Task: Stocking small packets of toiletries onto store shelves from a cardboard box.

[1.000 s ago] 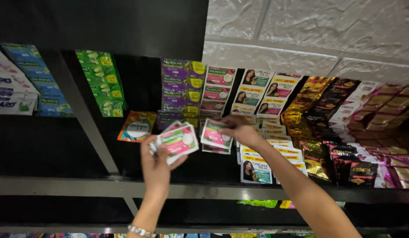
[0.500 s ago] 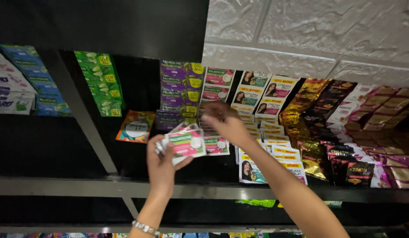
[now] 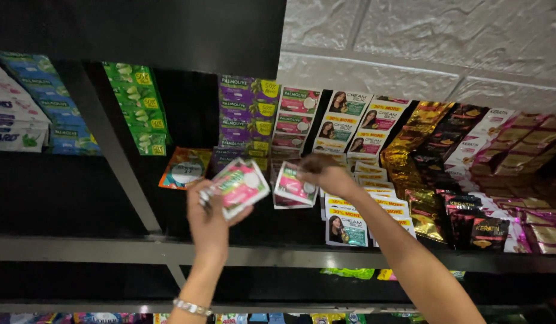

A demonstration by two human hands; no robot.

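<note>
Standing next to this person at a black shelf point(image 3: 350, 257) packed w/ hanging and stacked sachet strips. Left hand point(image 3: 211, 217) is up in front of the shelf, fingers curled and pinching a small bunch of pink-and-white sachets point(image 3: 241, 186), thumb on the near side, the bunch fanned out and tilted to the right. There's a silver bracelet point(image 3: 192, 308) on that wrist.

Right hand point(image 3: 326, 174) is reaching further in, fingers pressed together on the top edge of another pink sachet point(image 3: 294, 186) that sits at the front of the pink sachet row point(image 3: 296, 117), just beside the bunch in the left hand but not touching it afaict. It's a bit blurry so can't tell exactly how many fingers are on it.

Around them: purple-and-yellow sachet strips point(image 3: 247, 111) right behind the left hand, an orange sachet point(image 3: 185, 168) lying just left of it, green strips point(image 3: 137, 108) and blue strips point(image 3: 47, 102) further left. Right of the right arm are white/yellow sachets w/ a portrait point(image 3: 347, 225), then gold packs point(image 3: 410, 156) and dark brown ones point(image 3: 485, 231). White brick wall point(image 3: 422, 42) above.
</note>
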